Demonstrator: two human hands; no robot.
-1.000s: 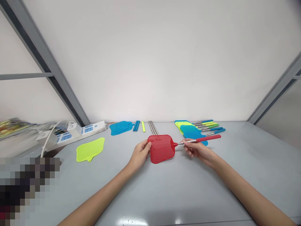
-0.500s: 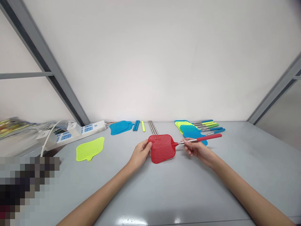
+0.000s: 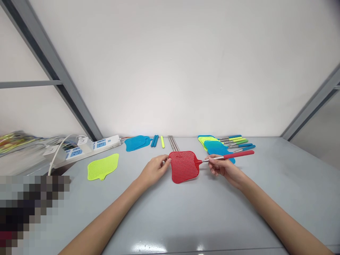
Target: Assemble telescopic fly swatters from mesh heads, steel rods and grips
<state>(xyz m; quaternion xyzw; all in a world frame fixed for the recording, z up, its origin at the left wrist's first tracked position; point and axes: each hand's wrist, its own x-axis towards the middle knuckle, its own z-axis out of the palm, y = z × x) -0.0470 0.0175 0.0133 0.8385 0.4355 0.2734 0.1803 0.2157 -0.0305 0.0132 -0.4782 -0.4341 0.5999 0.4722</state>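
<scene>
A red fly swatter (image 3: 185, 165) is held just above the grey table (image 3: 186, 212), its mesh head pointing left. My left hand (image 3: 153, 170) pinches the left edge of the red head. My right hand (image 3: 223, 167) grips the metal rod of its handle, and the red grip sticks out to the right. Behind my right hand lies a pile of finished swatters (image 3: 220, 145) in blue and yellow-green with coloured handles.
A loose yellow-green swatter head (image 3: 103, 167) lies at the left, blue heads (image 3: 136, 142) farther back. Blue and yellow handle grips (image 3: 157, 141) and bare metal rods (image 3: 173, 142) lie by the wall. A white power strip (image 3: 87, 147) with a cable sits at far left.
The red swatter and both hands have shifted slightly to the right. My left fingers have slid from under the head to pinch its edge.
</scene>
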